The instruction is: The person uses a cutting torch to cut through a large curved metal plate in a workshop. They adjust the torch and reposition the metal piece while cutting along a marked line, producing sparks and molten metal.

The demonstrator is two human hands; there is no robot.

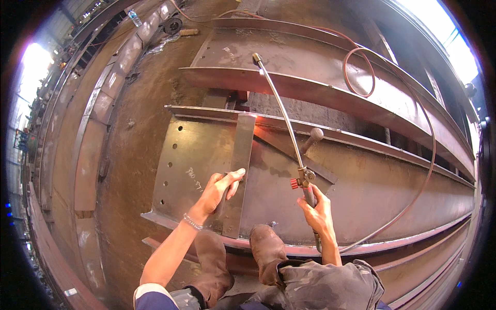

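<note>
My right hand [319,213] is wrapped round the handle of a gas torch [281,106], which has a red knob and a long metal tube. Its tip points away from me, above the far beam's flange. My left hand [223,188] is closed just over a flat steel plate [244,160] set across the near steel beam [361,181]. A dark edge shows at the fingers, but what they grip is hidden. An orange glow lights the flange at the plate's far end. Beside the torch tube rises a rod with a ball end [316,134].
A second steel beam [310,59] lies beyond the near one. A reddish hose [373,77] loops over it and curves back toward the torch. A narrow dark bar [294,157] slants across the near beam. On the left stand long beams [93,134] and a bottle [135,18].
</note>
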